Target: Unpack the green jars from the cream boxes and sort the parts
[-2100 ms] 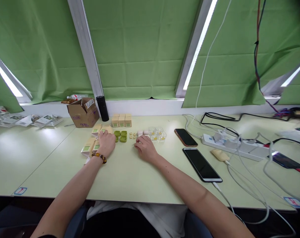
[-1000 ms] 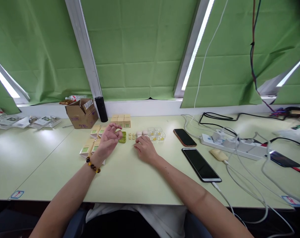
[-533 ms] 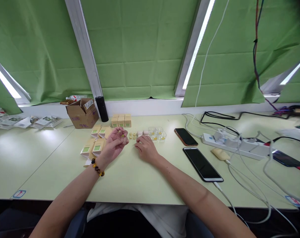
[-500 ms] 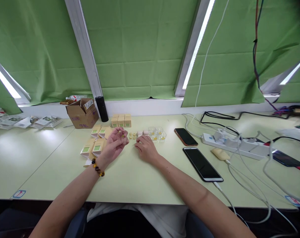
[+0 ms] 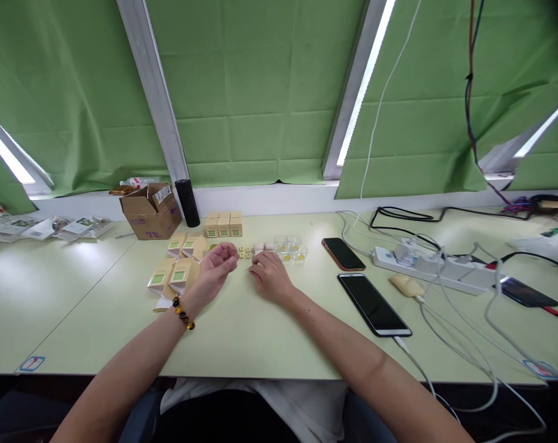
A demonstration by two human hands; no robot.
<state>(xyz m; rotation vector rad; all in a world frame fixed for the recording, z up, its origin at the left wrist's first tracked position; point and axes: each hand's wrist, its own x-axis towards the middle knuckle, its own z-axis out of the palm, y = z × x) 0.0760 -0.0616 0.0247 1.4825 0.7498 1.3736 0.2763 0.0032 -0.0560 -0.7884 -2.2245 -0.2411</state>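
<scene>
My left hand [image 5: 218,268], with a beaded bracelet [image 5: 183,314] at its wrist, is closed above the table. Its fingers are curled towards the thumb, and what they hold, if anything, is hidden. Several small yellow pieces [image 5: 244,253] lie between the hands. My right hand [image 5: 272,277] rests on the table with bent, closed fingers beside pale pink cylinders [image 5: 264,247]; anything under its fingertips is out of sight. Clear round containers [image 5: 290,247] with yellow bits inside stand just right of the cylinders. Left of my left hand are open-flapped kraft boxes [image 5: 179,275] with green labels.
Closed kraft boxes [image 5: 224,224] stand in a row behind the hands. A cardboard carton [image 5: 151,212] and a black cylinder [image 5: 187,203] are by the wall. To the right lie two phones [image 5: 374,304], a power strip [image 5: 435,271] and loose cables. Plastic packets [image 5: 78,227] lie far left.
The fingers of my left hand have curled in further, and a tiny yellowish bit at their tips is no longer visible. My right hand has stayed almost still. The view has shifted slightly.
</scene>
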